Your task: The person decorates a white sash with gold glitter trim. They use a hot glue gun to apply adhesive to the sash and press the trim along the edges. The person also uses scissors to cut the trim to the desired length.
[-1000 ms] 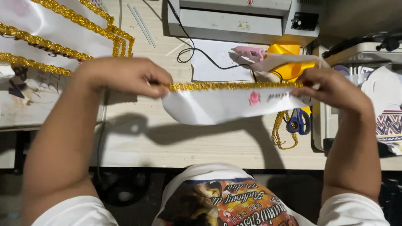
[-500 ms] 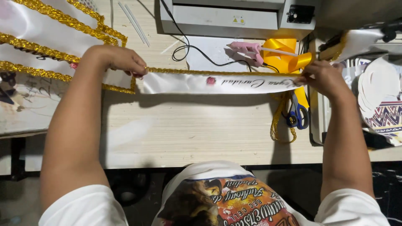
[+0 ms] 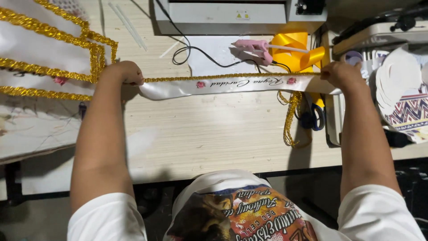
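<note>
A pale wooden table point(image 3: 214, 138) is crowded at its far edge and sides, bare near the front. Left hand point(image 3: 122, 72) and right hand point(image 3: 341, 76) each pinch the sash point(image 3: 232, 84), stretched flat between them.

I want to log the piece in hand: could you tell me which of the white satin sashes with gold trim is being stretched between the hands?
The narrow white satin sash pulled straight mid-table between left hand and right hand; the others lie piled at far left.
</note>
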